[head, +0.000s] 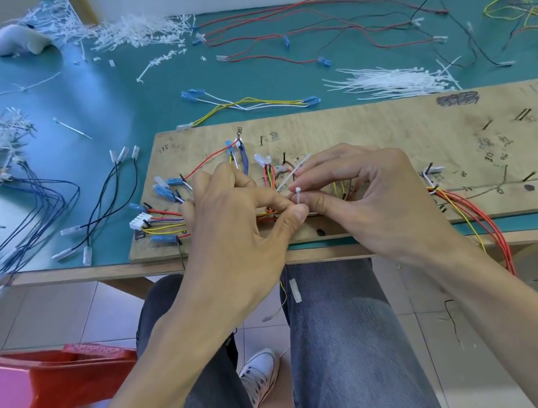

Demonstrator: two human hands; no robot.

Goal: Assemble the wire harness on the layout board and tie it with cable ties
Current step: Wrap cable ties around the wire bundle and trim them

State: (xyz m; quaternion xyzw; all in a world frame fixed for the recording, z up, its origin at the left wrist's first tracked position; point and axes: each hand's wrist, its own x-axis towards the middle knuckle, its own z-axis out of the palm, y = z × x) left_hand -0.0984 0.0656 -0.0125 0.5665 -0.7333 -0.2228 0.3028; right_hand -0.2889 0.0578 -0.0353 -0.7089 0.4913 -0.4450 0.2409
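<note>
1. Cable tie (295, 171): white. It sits at the near middle of the layout board, between the two hands. Its small head shows at the fingertips and its free tail slants up and away, so my judgement is that it is looped round the bundle but not yet pulled tight.
2. Wire harness (165, 228): red, yellow, purple and blue leads. They fan to blue and white connectors at the board's left. A red-and-yellow run leaves the right side and hangs over the table edge. Black pegs hold the routing so the tie can fix it.
3. Left hand (228, 216): thumb and forefinger are closed in a pinch on the tie where it meets the bundle, probably steadying the wires. The other fingers are curled over the harness.
4. Right hand (366, 190): forefinger and thumb nip the tie by its head. The remaining fingers are arched and loosely spread above the board.
5. Layout board (389, 138): plywood with pencilled marks, lying on the near edge of the table within easy reach.
6. Hidden: the loop itself and the central bundle are covered by the fingers. Whether the tail has entered the head cannot be told.
7. Table (128, 95): teal top. A supply of loose ties (392, 81) lies just beyond the board, and a heap of trimmed offcuts (139, 31) lies far back.
8. Spare leads: a yellow-and-white lead (253, 102) lies near the board, and long red leads (305, 26) lie further off. A blue set (42, 201) at the left is cut off by the frame.
9. Red stool (60, 378): beside the person's knees, partly out of frame.
</note>
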